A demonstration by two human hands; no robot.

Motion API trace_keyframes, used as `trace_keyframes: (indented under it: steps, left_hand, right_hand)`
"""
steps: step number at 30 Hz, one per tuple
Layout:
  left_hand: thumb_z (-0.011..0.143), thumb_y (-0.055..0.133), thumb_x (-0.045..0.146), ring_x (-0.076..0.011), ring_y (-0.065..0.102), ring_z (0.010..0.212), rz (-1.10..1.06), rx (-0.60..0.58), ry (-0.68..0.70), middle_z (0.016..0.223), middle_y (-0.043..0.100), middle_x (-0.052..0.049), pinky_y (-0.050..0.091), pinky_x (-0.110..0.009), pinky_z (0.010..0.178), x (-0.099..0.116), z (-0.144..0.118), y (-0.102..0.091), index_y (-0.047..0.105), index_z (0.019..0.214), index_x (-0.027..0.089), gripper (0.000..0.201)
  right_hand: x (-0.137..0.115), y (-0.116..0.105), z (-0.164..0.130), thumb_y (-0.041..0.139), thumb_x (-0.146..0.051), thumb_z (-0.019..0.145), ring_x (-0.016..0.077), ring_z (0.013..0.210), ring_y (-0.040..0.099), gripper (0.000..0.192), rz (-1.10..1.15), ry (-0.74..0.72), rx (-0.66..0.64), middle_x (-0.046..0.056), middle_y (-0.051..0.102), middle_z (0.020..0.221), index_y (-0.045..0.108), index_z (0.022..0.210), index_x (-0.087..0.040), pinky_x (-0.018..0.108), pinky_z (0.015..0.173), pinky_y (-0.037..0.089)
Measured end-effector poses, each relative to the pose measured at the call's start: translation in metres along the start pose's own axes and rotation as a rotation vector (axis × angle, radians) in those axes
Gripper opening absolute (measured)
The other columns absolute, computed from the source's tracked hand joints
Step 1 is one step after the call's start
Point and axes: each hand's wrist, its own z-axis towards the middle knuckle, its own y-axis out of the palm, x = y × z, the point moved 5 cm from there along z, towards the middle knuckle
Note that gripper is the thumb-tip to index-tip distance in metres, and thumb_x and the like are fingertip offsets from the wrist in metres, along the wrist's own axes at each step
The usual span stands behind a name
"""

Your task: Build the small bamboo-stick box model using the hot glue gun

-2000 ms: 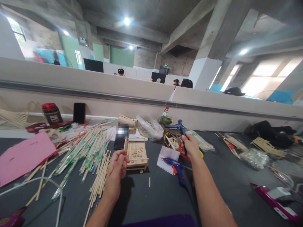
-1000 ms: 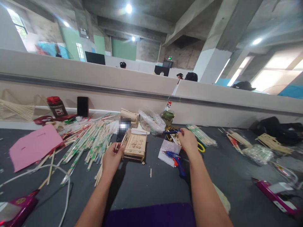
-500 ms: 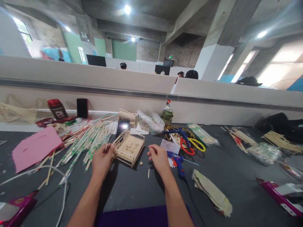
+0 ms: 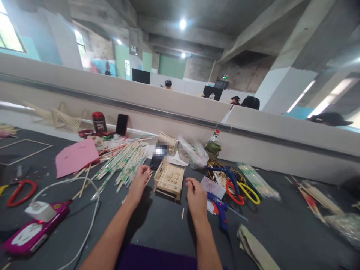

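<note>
A small openwork model of pale wooden sticks (image 4: 170, 193) stands on the dark table, low railings round its sides and several tiny round wooden pieces (image 4: 173, 177) on its deck. To its left, my left hand (image 4: 140, 182) is closed with fingertips pinched at a thin wooden stick (image 4: 149, 177), apart from the model. My right hand (image 4: 197, 193) hovers just right of the model with fingers curled; whatever they may hold is hidden. A short stick piece (image 4: 182, 213) lies in front of the model. Close beside my right hand rests a blue glue gun (image 4: 222, 215).
Left of the model spreads a heap of wrapped sticks (image 4: 120, 161) and a pink sheet (image 4: 77, 155). Scissors with red and yellow handles (image 4: 249, 193) lie right. A white cable (image 4: 95, 204) loops near a purple power strip (image 4: 50, 225). A folded cloth (image 4: 255, 249) sits at front right.
The model has turned and shifted right on the table; my left hand has come off its side. A tiny wooden piece that lay before it no longer shows. The view has swung left.
</note>
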Motion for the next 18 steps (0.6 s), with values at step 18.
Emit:
trace_keyframes:
  steps: [18]
  left_hand:
    - [0.081,0.061,0.044,-0.0082,0.037,0.051,-0.364,-0.497,-0.054,0.062,0.048,0.002,0.025,-0.022,0.048,0.021,-0.029,0.027,0.067,0.085,0.016,0.029]
  right_hand:
    - [-0.058,0.008,-0.025,0.053,-0.029,0.093,0.0193,0.093,0.062,0.017,0.393,-0.256,-0.055,0.005,0.067,0.096,0.067,0.099,-0.023,0.031,0.083,0.048]
